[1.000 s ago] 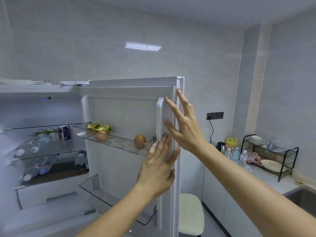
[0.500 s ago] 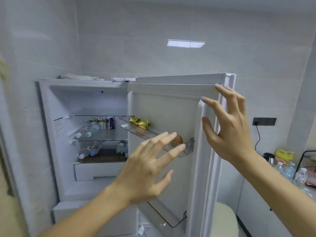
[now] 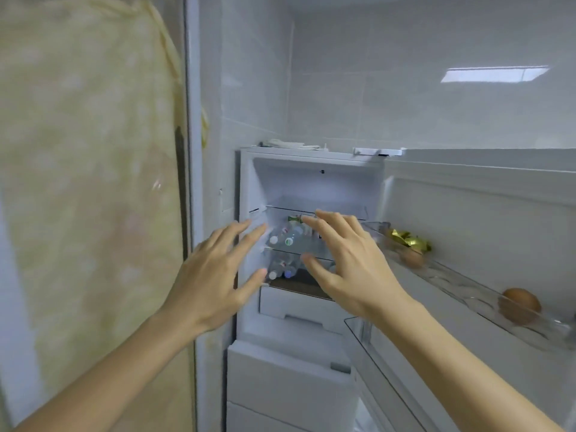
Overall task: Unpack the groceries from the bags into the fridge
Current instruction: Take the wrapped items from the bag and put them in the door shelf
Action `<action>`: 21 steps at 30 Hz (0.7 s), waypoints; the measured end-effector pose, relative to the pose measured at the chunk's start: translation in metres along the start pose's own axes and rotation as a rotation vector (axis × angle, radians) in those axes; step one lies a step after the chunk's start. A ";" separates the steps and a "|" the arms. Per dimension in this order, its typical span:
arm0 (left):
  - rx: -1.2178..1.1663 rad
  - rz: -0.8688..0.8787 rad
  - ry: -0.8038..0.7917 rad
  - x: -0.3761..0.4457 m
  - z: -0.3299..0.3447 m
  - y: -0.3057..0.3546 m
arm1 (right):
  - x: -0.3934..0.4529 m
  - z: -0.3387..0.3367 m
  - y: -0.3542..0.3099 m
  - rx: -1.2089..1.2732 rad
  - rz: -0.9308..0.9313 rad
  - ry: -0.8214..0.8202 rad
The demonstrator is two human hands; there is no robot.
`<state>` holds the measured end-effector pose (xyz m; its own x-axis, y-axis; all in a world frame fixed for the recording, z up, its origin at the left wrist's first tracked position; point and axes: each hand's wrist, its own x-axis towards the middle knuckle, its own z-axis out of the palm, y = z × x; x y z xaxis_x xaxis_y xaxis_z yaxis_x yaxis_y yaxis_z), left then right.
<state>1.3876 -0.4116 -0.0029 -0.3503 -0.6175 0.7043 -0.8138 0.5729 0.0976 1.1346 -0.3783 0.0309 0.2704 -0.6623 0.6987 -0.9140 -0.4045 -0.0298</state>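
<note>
While both hands, left hand (image 3: 215, 275) and right hand (image 3: 349, 263), hover spread and empty at frame center, the fridge (image 3: 311, 182) bottles (image 3: 288, 238) look slippery; grasp mid-body.

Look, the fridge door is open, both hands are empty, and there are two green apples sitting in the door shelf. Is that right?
Not quite. The head view shows the two round things in the door shelf are brown eggs, not green apples; the other egg sits farther back beside a gold wrapper. The rest is right: the fridge door is open, and the left hand and right hand are empty.
</note>
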 end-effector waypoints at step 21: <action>0.707 -0.773 0.092 -0.279 -0.200 -0.086 | 0.051 0.187 -0.343 0.988 -0.833 -0.103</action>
<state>1.6484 -0.1810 -0.0669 0.3926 -0.6208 0.6786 -0.8965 -0.4230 0.1318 1.5185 -0.3919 -0.0570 0.7084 -0.0148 0.7057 0.1369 -0.9779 -0.1579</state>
